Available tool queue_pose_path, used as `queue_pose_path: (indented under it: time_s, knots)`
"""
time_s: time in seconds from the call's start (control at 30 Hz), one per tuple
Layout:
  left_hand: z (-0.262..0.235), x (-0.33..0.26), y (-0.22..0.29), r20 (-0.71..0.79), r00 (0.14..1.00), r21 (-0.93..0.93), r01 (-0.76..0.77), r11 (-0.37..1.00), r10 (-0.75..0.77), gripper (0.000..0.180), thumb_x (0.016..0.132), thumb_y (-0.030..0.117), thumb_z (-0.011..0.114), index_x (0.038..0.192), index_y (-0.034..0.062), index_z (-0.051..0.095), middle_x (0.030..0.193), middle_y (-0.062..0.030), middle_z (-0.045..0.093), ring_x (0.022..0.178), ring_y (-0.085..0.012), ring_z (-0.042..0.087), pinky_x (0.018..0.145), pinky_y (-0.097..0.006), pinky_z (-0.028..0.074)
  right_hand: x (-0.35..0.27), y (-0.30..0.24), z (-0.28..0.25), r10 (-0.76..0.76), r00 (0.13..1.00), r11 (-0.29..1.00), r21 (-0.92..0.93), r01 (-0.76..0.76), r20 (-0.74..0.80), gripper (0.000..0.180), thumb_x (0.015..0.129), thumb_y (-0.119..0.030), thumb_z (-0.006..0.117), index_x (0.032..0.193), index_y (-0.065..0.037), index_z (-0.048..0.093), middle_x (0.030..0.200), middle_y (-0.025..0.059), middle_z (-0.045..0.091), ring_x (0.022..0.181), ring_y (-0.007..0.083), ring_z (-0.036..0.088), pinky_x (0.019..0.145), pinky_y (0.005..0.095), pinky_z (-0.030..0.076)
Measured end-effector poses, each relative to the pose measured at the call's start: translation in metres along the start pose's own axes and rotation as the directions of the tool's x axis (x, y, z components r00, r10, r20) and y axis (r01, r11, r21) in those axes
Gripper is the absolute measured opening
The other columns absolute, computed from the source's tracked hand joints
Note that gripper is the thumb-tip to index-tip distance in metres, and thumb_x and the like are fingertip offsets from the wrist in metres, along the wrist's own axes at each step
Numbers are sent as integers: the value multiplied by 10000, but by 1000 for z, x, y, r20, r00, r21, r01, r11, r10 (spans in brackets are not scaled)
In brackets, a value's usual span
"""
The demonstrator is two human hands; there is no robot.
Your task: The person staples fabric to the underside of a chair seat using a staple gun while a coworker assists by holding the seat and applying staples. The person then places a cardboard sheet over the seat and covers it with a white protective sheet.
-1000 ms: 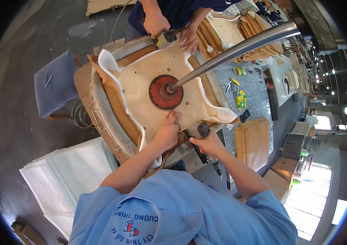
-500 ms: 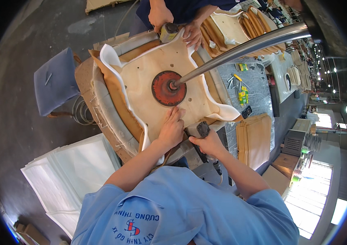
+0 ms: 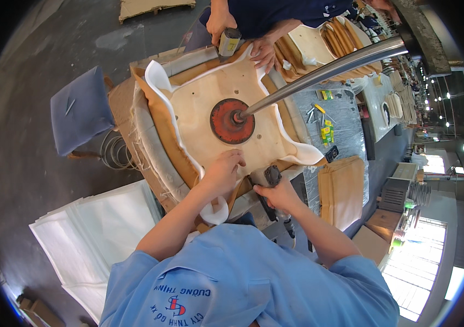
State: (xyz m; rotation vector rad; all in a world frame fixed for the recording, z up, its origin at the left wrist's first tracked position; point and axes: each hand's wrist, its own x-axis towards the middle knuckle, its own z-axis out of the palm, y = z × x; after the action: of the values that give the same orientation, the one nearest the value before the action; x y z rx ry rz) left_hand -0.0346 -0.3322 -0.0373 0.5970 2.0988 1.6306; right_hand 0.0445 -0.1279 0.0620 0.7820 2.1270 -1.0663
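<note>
A pale plywood seat board lies underside up, with white padding and a tan cover around its edges. A round red press plate on a metal rod bears down on its middle. At the near edge, my left hand is closed, its fingers curled over the board's rim on the tan cover; the thumb side is partly hidden. My right hand grips a staple gun, its nose by the near right edge. A white padding corner sticks out below my left wrist.
Across the board, a co-worker's hand holds another staple gun; their other hand presses the far corner. To the right, a covered table bears a yellow cutter and folded tan covers. At left are a blue seat and white sheets.
My left fingers have gone from stretched on the board to curled at its near edge. The white near corner now shows below my wrist. The co-worker's staple gun has lifted off the far edge.
</note>
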Motion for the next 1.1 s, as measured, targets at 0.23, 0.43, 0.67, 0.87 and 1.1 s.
queue_pose_path:
  time_s: [0.23,0.43,0.67,0.87,1.1]
  knots:
    - [-61,-42,29,-170,980,-174,72,982,-102,194,1051,8,591,1192,-26,720,1458,-192,692,1292,-328,702,1123,-396,521,-9,10,4,-87,996,989,118,88,-16,330,965,-252,862,1122,2,721,753,29,690,537,118,624,508,314,497]
    - [-97,-107,30,-293,948,-125,87,988,-120,221,1038,-57,597,1204,0,731,1432,-150,707,1328,-262,667,1149,-385,496,-55,85,24,-141,975,870,447,206,-174,587,938,-169,879,1465,-42,653,927,6,718,662,71,647,595,274,537]
    - [-32,-115,112,118,980,-135,-141,981,157,244,1023,67,704,1266,51,715,1457,-174,677,1403,-335,623,1178,-414,481,-108,131,60,-38,937,782,574,244,-347,666,943,-104,849,1563,-92,609,979,6,721,730,79,645,679,281,553]
    - [50,-107,78,436,898,46,-94,995,65,590,1001,170,755,1544,66,547,1720,-306,351,1571,-450,433,1247,-460,422,-120,181,84,107,892,790,582,192,-439,662,922,-96,865,1542,-105,633,1017,33,745,739,103,657,689,302,558]
    - [64,-130,22,387,922,359,-153,921,2,747,969,181,770,1636,54,459,1769,-313,269,1607,-491,358,1308,-502,359,-121,267,103,366,813,761,649,19,-453,523,891,-148,904,1371,-83,708,956,51,760,702,139,685,641,335,566]
